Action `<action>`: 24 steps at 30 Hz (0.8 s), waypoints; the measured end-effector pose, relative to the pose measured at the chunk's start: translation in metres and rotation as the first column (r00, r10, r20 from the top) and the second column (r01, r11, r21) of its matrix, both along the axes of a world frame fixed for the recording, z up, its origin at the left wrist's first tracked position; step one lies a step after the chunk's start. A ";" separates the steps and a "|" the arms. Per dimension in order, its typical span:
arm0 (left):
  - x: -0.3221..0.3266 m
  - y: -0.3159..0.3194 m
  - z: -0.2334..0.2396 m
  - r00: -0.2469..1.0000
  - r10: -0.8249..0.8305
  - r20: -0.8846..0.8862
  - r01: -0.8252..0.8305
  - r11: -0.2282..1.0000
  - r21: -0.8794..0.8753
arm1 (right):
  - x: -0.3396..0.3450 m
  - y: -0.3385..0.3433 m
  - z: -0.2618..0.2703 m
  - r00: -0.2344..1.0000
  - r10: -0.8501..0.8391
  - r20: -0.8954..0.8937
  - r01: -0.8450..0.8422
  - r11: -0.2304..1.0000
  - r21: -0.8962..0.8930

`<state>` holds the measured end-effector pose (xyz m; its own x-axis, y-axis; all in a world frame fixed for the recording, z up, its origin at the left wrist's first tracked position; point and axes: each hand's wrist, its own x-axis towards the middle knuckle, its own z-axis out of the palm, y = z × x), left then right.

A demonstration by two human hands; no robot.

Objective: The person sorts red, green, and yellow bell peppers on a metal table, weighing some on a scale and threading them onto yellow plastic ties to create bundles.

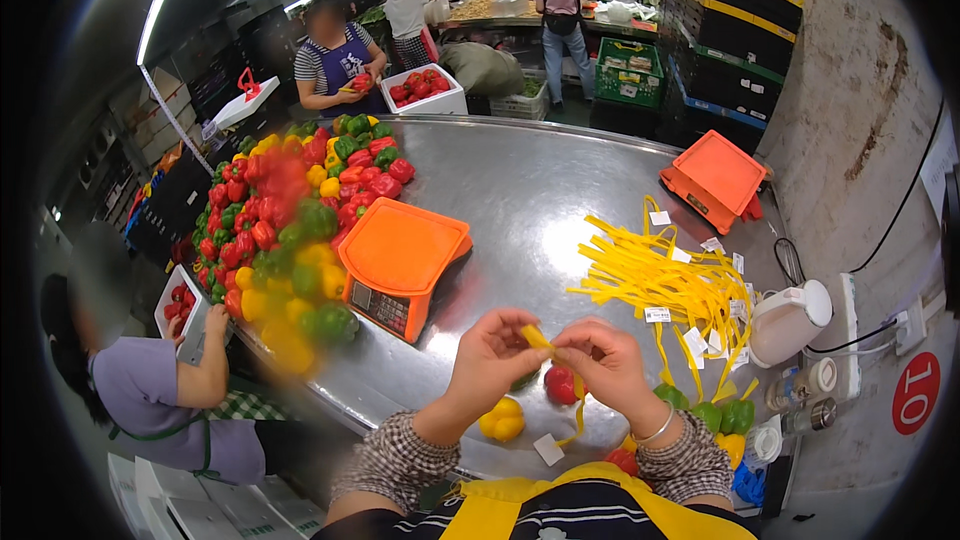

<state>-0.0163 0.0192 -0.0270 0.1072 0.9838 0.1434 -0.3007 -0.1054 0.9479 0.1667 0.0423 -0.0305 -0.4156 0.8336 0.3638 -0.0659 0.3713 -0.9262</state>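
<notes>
Both my hands meet above the near part of a steel table (525, 165). Between the thumb and fingers of my left hand (499, 349) is one end of a yellow strap (535, 336). My right hand (604, 360) pinches the same strap close by, and its tail hangs down with a white tag (549, 449) at the bottom. Below my hands lie a red bell pepper (560, 385) and a yellow bell pepper (502, 419). A green pepper behind my left fingers is mostly hidden. Several green bell peppers (706, 417) rest beside my right forearm.
An orange scale (405, 247) stands left of centre by a large pile of mixed bell peppers (262, 232). Many tagged yellow straps (652, 270) lie to the right, near a second orange scale (716, 169) and an electric kettle (791, 322). Co-workers stand left (161, 405) and across (337, 64).
</notes>
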 end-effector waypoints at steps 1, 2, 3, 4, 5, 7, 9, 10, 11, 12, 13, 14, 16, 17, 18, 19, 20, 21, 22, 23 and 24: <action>0.005 0.001 -0.002 0.995 0.041 0.094 -0.036 0.998 -0.054 | -0.002 0.001 -0.005 0.996 -0.085 0.004 0.084 0.993 0.080; 0.012 0.001 -0.002 0.991 0.072 0.109 -0.069 0.997 -0.038 | -0.005 0.001 -0.009 0.985 -0.170 0.002 0.167 0.973 0.160; 0.019 0.003 -0.002 0.987 0.103 0.123 -0.101 0.995 -0.023 | -0.009 0.002 -0.011 0.977 -0.196 -0.085 0.207 0.966 0.152; 0.023 0.004 -0.002 0.981 0.133 0.138 -0.133 0.991 -0.008 | -0.014 0.002 -0.013 0.960 -0.221 -0.171 0.246 0.959 0.141; 0.025 0.003 -0.003 0.989 0.140 0.043 -0.142 0.988 0.061 | -0.019 0.002 -0.013 0.935 -0.245 -0.256 0.284 0.950 0.127; 0.027 0.002 -0.007 0.976 0.167 -0.139 -0.138 0.970 0.199 | -0.022 -0.004 -0.005 0.865 -0.216 -0.452 0.203 0.976 -0.078; 0.025 0.002 -0.008 0.906 0.271 -0.325 -0.184 0.944 0.273 | -0.020 -0.005 -0.004 0.786 -0.180 -0.591 0.051 0.972 -0.227; 0.025 0.002 -0.009 0.854 0.322 -0.409 -0.201 0.928 0.313 | -0.018 -0.004 -0.008 0.755 -0.148 -0.639 -0.045 0.960 -0.276; 0.026 0.005 -0.011 0.870 0.354 -0.343 -0.239 0.911 0.336 | -0.016 -0.003 -0.011 0.718 -0.120 -0.686 -0.145 0.938 -0.316; 0.026 0.010 -0.013 0.877 0.399 -0.268 -0.292 0.885 0.364 | -0.015 -0.003 -0.013 0.760 -0.103 -0.642 -0.149 0.933 -0.327; 0.026 0.015 -0.013 0.876 0.444 -0.192 -0.347 0.854 0.388 | -0.013 -0.004 -0.017 0.799 -0.083 -0.595 -0.155 0.929 -0.337; 0.027 0.017 -0.009 0.928 0.368 -0.056 -0.343 0.905 0.252 | -0.010 -0.003 -0.019 0.836 -0.058 -0.546 -0.162 0.924 -0.346; 0.024 0.017 0.005 0.931 0.266 0.249 -0.278 0.961 0.012 | -0.001 0.001 -0.001 0.996 0.089 -0.032 -0.094 0.970 -0.225; 0.020 0.014 0.010 0.945 0.165 0.282 -0.172 0.985 0.001 | 0.006 0.001 0.004 0.964 0.102 0.244 -0.069 0.988 -0.141; 0.015 0.010 0.014 0.947 0.061 0.315 -0.062 0.998 -0.006 | 0.004 0.007 -0.016 0.985 -0.029 0.168 0.026 0.999 0.020; 0.011 0.006 0.015 0.936 -0.049 0.349 0.055 0.998 -0.009 | 0.005 0.013 -0.026 0.996 -0.085 0.012 0.085 0.996 0.004; 0.007 0.002 0.008 0.973 -0.093 0.210 0.096 0.995 -0.007 | 0.006 0.018 -0.033 0.979 -0.142 -0.143 0.140 0.990 -0.023; 0.003 0.002 0.010 0.992 -0.128 0.009 0.128 0.992 -0.003 | 0.005 0.022 -0.034 0.935 -0.199 -0.293 0.188 0.980 -0.065; 0.000 0.001 0.012 0.969 -0.159 -0.191 0.161 0.987 -0.008 | -0.001 0.018 -0.022 0.773 -0.204 -0.601 -0.005 0.945 -0.327; -0.002 0.002 0.013 0.904 -0.185 -0.384 0.192 0.981 -0.021 | 0.002 0.022 -0.024 0.693 -0.058 -0.718 -0.240 0.921 -0.306; -0.007 0.007 -0.019 0.900 -0.045 -0.433 0.087 0.993 0.077 | 0.007 0.024 -0.025 0.568 0.073 -0.820 -0.470 0.846 -0.250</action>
<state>-0.0237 0.0267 -0.0460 0.2433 0.9570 0.1581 0.1246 -0.1925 0.9734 0.1735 0.0659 -0.0559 -0.3820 0.8672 0.3194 -0.8378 -0.1791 -0.5158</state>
